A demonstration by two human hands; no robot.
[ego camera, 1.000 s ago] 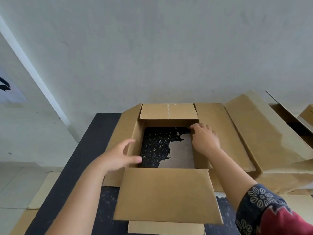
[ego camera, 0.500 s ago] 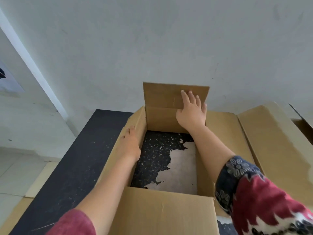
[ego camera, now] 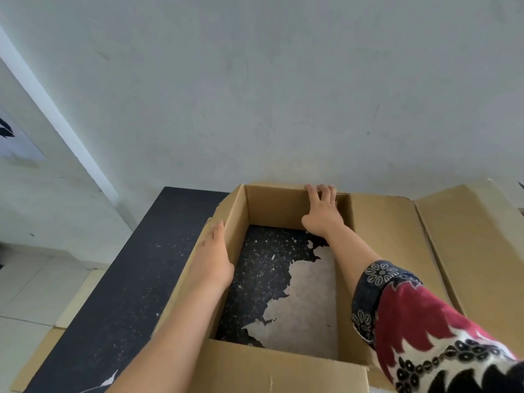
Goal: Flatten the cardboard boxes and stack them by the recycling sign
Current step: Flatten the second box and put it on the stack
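Note:
An open-ended brown cardboard box [ego camera: 272, 207] stands on the dark table [ego camera: 136, 279], and the table's worn top shows through its open bottom. My left hand [ego camera: 211, 258] lies flat along the top edge of the box's left wall. My right hand [ego camera: 321, 211] reaches across the box, its fingers hooked over the rim of the far wall. The far flap is folded back out of sight behind that wall. The near flap [ego camera: 283, 373] hangs toward me. At the far left a white sheet with a black mark [ego camera: 14, 140] hangs on the wall.
More brown cardboard [ego camera: 465, 251], another box with spread flaps, lies against the right side of the box. The grey wall stands right behind the table. Flat cardboard pieces [ego camera: 37, 350] lie on the tiled floor to the left of the table.
The far flap, upright half a second ago, has gone down behind the far wall. My right hand now grips that wall's rim. My left hand slid forward along the left wall.

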